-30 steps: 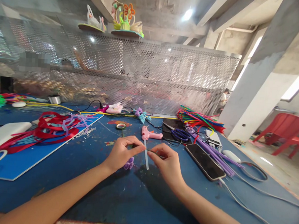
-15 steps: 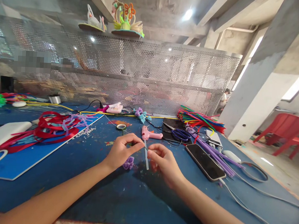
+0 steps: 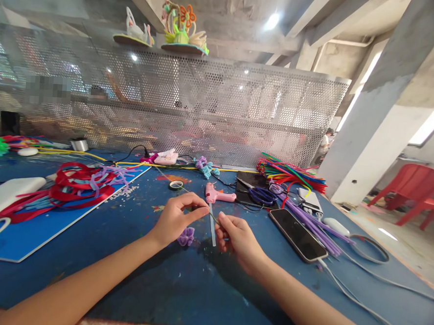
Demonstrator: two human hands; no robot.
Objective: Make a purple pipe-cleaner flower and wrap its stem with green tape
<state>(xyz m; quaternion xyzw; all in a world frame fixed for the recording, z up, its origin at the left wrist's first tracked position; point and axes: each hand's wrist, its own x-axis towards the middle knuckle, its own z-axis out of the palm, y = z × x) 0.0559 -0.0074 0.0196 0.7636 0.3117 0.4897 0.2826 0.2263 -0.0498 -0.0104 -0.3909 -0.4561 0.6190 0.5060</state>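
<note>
My left hand (image 3: 182,218) pinches one end of a thin dark green strand (image 3: 214,217) between thumb and fingers. A thin pale wire-like stem (image 3: 163,173) runs from this hand toward the back left. My right hand (image 3: 237,236) is closed on the strand's other end, which stretches slantwise across the short gap. Below the left hand lies a purple fuzzy pipe-cleaner flower (image 3: 186,236). Just behind the hands, a pink glue gun (image 3: 220,196) rests on the table, its translucent glue stick (image 3: 212,232) pointing toward me. A small tape roll (image 3: 176,185) lies behind my left hand.
On the right are a phone (image 3: 299,235) with a cable, purple pipe cleaners (image 3: 305,219), scissors (image 3: 262,194) and a multicoloured bundle (image 3: 291,174). Red ribbon (image 3: 68,185) lies on a blue board (image 3: 47,235) at left. A perforated metal screen (image 3: 212,113) stands behind.
My right hand has shifted slightly, its fingers now closed in a pinch on the strand, which shows longer between the hands. My left hand has barely moved.
</note>
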